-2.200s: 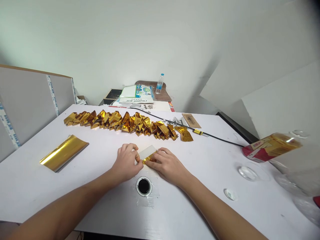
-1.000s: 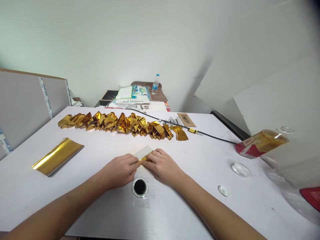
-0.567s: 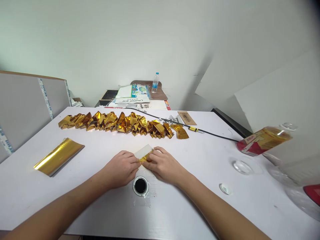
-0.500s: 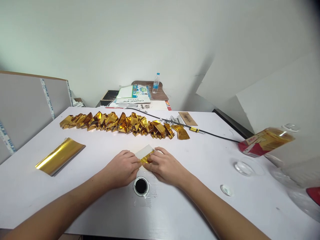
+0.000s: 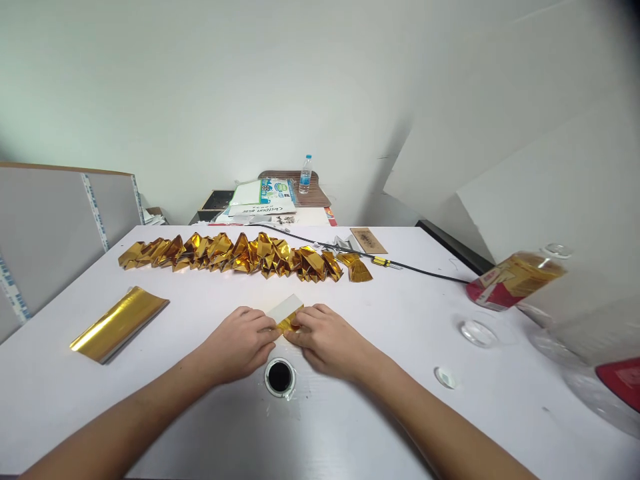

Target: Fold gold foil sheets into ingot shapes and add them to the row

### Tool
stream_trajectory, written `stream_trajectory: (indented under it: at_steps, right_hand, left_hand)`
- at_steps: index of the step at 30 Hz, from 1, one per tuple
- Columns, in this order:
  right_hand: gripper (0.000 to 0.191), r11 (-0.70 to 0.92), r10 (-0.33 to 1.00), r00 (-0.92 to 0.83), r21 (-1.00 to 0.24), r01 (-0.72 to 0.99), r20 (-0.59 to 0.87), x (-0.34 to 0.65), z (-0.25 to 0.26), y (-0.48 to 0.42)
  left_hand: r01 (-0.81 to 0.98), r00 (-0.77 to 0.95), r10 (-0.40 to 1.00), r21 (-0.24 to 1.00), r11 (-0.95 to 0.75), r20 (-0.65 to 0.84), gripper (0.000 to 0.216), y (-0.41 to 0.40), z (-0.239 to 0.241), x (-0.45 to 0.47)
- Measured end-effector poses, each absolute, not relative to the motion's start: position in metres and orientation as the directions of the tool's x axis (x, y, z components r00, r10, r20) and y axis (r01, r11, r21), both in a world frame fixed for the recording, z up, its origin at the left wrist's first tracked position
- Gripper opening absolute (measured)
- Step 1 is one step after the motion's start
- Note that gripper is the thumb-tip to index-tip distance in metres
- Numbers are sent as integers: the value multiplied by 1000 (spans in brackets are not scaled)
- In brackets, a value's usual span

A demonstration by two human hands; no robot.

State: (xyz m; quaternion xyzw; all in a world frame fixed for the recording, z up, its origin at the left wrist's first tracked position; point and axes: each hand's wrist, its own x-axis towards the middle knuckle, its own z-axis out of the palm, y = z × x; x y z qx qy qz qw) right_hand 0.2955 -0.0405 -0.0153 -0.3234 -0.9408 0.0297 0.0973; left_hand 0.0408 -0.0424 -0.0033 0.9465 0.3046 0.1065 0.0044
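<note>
My left hand (image 5: 240, 343) and my right hand (image 5: 327, 340) meet at the middle of the white table (image 5: 400, 320). Their fingertips pinch a small sheet of gold foil paper (image 5: 286, 313), whose white back side sticks up between them. The sheet rests on the table as both hands press its folds. Behind the hands lies a long row of folded gold paper pieces (image 5: 240, 253). A stack of flat gold sheets (image 5: 120, 323) lies to the left.
A black round hole (image 5: 279, 377) sits in the table just before my hands. A black cable (image 5: 425, 271) runs across the back right. A clear bottle with a red and gold label (image 5: 515, 280) and clear lids (image 5: 477, 332) lie at the right. A grey board (image 5: 55, 227) stands left.
My hands have stayed on the gold sheet, with small finger shifts pressing its folds. The view has tilted slightly; nothing else on the table has moved.
</note>
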Motion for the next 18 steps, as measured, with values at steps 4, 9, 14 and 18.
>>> stream_trajectory:
  at_steps: [4,9,14,18]
  right_hand:
    - [30,799,601,-781,-103,592,172,298,-16,-39]
    - [25,793,609,-775,-124,596,171,297,-13,-38]
    - [28,795,607,-772,-139,591,191,297,-13,-39]
    - [30,786,618,-751,-197,586,230,297,-18,-38]
  left_hand:
    - [571,790,581,110,-814,194,24,-40,0,36]
    - [585,788,592,93,-805,170,29,-41,-2,23]
    - [610,762,615,96,-787,205,27,-44,-7,27]
    - [585,785,585,64,-808,204,29,-42,-5,41]
